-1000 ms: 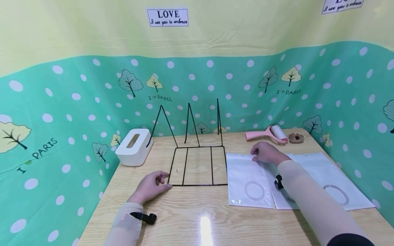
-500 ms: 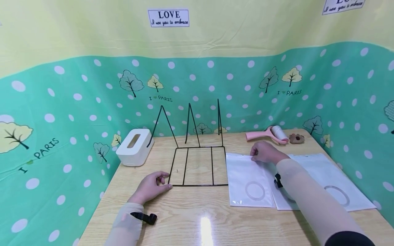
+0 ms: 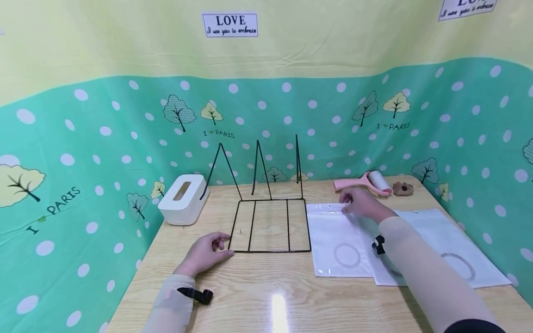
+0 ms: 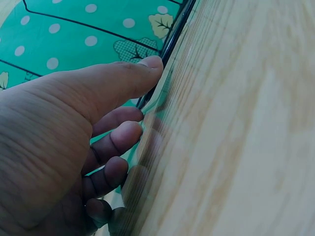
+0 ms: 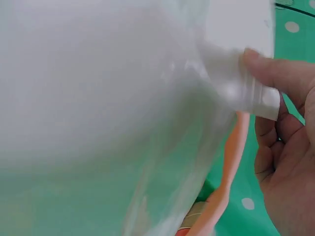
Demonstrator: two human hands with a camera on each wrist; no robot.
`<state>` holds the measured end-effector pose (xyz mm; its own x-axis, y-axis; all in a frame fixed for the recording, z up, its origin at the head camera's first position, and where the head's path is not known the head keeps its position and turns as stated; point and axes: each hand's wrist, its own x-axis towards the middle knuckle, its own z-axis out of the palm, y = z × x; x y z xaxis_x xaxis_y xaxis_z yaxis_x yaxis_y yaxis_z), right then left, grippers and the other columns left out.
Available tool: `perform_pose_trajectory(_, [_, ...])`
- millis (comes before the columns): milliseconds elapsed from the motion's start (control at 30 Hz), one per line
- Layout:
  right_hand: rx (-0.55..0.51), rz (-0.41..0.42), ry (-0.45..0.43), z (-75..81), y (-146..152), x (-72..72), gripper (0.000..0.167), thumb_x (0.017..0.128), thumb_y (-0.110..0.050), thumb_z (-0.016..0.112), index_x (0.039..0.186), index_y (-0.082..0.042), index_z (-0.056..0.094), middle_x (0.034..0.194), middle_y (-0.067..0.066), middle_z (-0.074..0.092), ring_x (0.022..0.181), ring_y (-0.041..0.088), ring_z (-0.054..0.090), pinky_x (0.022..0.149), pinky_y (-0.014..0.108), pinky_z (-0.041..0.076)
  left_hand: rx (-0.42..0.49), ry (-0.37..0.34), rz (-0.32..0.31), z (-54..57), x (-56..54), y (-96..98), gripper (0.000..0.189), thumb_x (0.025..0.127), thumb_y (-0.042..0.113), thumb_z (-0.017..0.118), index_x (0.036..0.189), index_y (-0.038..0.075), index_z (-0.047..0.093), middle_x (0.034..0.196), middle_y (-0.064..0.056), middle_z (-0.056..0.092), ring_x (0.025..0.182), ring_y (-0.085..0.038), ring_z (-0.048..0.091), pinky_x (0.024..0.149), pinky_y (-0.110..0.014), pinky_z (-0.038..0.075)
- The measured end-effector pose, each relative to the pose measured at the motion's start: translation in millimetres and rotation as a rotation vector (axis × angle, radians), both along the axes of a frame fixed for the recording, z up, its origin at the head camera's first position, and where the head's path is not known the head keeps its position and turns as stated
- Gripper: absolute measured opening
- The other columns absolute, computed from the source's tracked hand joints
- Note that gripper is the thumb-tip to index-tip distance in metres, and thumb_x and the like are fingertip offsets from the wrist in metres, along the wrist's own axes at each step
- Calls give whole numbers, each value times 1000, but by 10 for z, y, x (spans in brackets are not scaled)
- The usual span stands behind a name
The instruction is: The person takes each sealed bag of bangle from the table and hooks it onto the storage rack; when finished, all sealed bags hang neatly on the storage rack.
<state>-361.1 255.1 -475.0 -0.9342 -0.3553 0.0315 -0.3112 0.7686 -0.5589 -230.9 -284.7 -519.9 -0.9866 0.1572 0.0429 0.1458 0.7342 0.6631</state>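
In the head view a black wire rack [image 3: 259, 252], with a flat base and three upright pointed loops at its back, stands on the table. My left hand [image 3: 206, 254] holds its near left corner between thumb and fingers; the left wrist view shows the thumb [image 4: 142, 73] on the black wire. Right beside the rack, a white zip bag [image 3: 326, 231] with a grey ring mark has its upper edge raised. My right hand [image 3: 364, 203] pinches its upper right corner, and the right wrist view shows the thumb [image 5: 275, 73] over the clear zip strip.
More white bags [image 3: 447, 240] lie flat under and right of my right forearm. Behind them are a pink lint roller [image 3: 354, 182] and a brown flower-shaped thing [image 3: 402, 188]. A white tissue box [image 3: 183, 199] stands at the back left. Patterned cloth [image 3: 266, 111] surrounds the table.
My right hand has moved slightly back with the zip bag's upper edge, and the bag's lower edge has slid slightly back and to the right. The left hand and rack hold their place.
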Motion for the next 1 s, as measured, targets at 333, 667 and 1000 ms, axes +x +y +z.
perform_pose_trajectory(333, [-131,34,-14,154,80,130,5,97,-14,77,99,-9,75,94,2,71,84,22,61,75,38,51,-21,18,-9,-30,-18,-18,47,82,38,91,121,19,73,89,8,62,77,-13,55,73,-31,44])
perform_pose_trajectory(667, [-224,-27,44,306,135,305,11,98,-11,74,108,-8,73,114,11,70,107,33,59,91,52,49,-16,7,-6,-26,-22,-22,48,83,38,91,122,19,73,89,8,62,78,-14,54,73,-31,44])
perform_pose_trajectory(1000, [-248,-163,37,417,161,504,16,98,-20,75,112,-14,72,110,11,65,93,31,53,74,40,51,-12,18,-11,-21,-10,-13,47,83,36,91,122,18,73,89,7,62,77,-13,54,73,-31,44])
